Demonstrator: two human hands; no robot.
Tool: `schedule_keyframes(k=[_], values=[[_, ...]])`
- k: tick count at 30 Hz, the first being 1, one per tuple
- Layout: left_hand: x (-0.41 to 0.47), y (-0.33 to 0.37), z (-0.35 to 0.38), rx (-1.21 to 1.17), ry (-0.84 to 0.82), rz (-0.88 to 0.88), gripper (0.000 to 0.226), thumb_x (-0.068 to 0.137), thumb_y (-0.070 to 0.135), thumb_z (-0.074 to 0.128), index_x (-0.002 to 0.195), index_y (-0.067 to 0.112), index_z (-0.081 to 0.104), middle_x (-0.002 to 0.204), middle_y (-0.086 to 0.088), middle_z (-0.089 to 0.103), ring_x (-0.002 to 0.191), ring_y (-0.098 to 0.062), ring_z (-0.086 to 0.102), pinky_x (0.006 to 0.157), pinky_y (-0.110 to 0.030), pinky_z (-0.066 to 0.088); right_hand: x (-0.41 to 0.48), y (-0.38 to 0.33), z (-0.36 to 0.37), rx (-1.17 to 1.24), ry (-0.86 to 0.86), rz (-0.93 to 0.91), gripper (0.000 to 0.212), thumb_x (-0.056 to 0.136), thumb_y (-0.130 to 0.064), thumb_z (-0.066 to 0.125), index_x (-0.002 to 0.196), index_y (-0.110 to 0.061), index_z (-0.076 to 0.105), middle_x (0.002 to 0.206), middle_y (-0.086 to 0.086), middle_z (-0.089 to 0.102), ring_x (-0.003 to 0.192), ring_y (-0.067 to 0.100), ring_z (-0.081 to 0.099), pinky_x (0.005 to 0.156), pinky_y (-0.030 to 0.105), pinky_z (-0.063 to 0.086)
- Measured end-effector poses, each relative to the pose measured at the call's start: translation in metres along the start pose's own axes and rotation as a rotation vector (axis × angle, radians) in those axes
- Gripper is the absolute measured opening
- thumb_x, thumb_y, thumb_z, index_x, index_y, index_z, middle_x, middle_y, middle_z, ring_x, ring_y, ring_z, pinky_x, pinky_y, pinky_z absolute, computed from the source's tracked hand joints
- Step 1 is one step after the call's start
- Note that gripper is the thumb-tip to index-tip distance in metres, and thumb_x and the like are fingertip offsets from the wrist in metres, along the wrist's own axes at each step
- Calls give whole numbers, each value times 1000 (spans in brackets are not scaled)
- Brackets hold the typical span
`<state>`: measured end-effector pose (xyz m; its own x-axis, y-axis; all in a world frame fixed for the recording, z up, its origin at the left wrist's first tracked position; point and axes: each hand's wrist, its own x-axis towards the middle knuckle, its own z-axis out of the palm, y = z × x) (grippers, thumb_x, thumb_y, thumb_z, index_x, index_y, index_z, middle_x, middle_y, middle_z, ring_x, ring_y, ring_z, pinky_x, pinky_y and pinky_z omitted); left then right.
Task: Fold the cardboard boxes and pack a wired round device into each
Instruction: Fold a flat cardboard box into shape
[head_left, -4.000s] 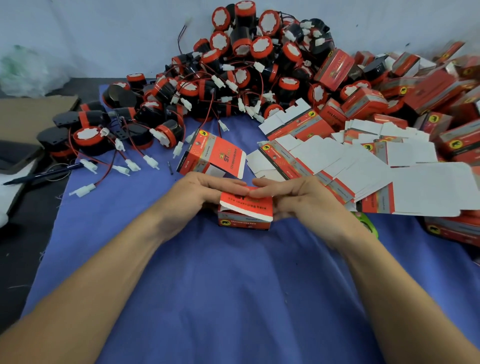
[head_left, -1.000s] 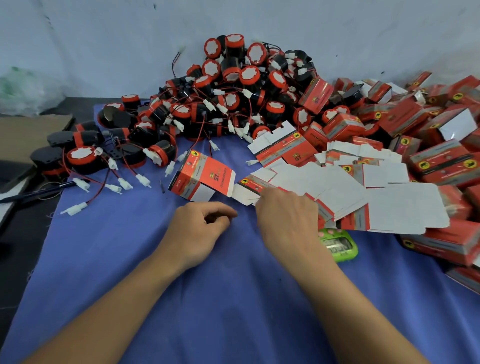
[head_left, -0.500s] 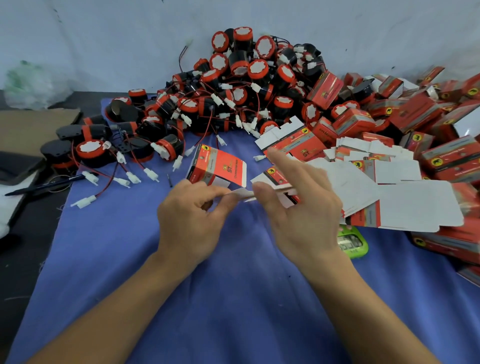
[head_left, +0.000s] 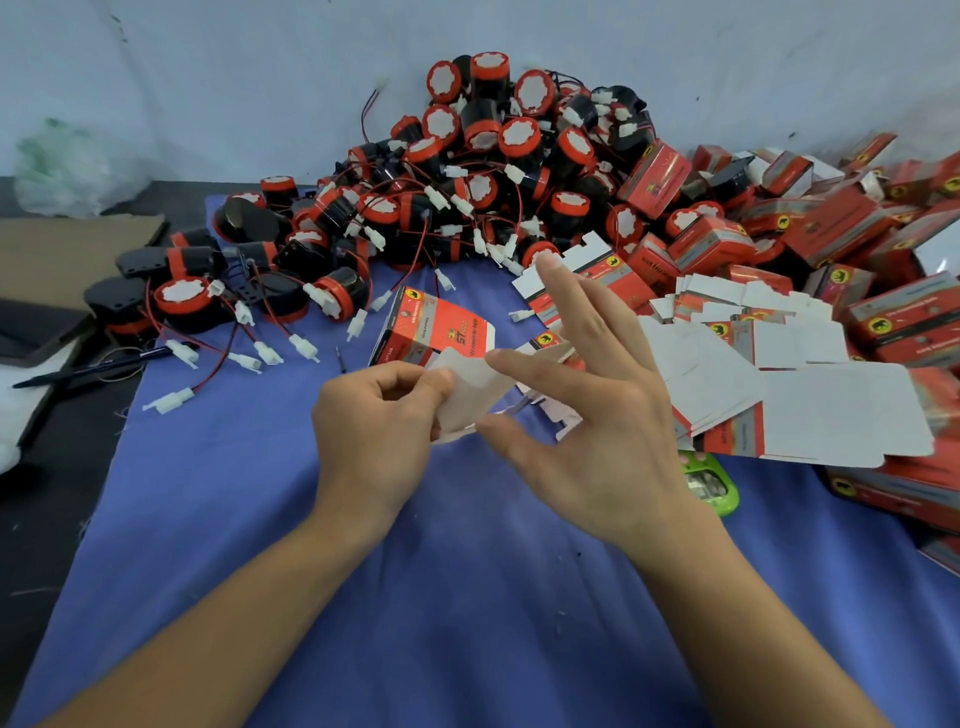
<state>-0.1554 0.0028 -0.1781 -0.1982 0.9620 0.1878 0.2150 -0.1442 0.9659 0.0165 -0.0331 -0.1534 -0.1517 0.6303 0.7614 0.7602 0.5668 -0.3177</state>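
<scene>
Above the blue cloth (head_left: 467, 597), my left hand (head_left: 374, 431) pinches a flat, unfolded cardboard box (head_left: 470, 397) by its white flap. My right hand (head_left: 587, 410) holds the same box between thumb and forefinger, its other fingers spread upward. Most of the box is hidden behind my right hand. A half-formed red box (head_left: 436, 330) lies just behind my hands. A big heap of black-and-red round wired devices (head_left: 467, 171) rises at the back. Flat box blanks (head_left: 779, 384) fan out on the right.
Closed red boxes (head_left: 857, 249) are piled at the far right. A green object (head_left: 709, 480) lies partly under the blanks. Loose white connectors on red wires (head_left: 260, 353) trail on the cloth at left. Brown cardboard (head_left: 67, 249) and a pen (head_left: 88, 366) lie left of the cloth.
The closed box from four seconds ago has left my hands. My right hand pulled a flat blank off the fan, and both hands have lifted it; its white flap now faces me.
</scene>
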Motion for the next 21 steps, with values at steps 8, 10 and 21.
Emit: schedule_keyframes(k=[8,10,21], values=[[5,9,-1,-262,78,-155,29,93,19,72,65,26,75,72,4,74,70,-9,66,69,-29,54,-1,-1,-4,84,-10,18,17,89,-10,61,102,-12,73,155,-4,46,144,16,43,114,25,34],[6,10,-2,-300,87,-200,33,94,18,72,62,26,72,74,2,74,74,-11,67,70,-29,54,0,-4,4,38,34,3,18,89,1,64,98,-10,75,147,-5,51,141,18,47,113,22,35],[6,14,-4,28,191,-134,25,78,55,56,75,31,64,68,15,68,71,-15,63,70,-47,55,-3,-9,7,-52,155,61,42,85,8,68,122,-13,74,116,3,76,109,15,70,89,26,57]])
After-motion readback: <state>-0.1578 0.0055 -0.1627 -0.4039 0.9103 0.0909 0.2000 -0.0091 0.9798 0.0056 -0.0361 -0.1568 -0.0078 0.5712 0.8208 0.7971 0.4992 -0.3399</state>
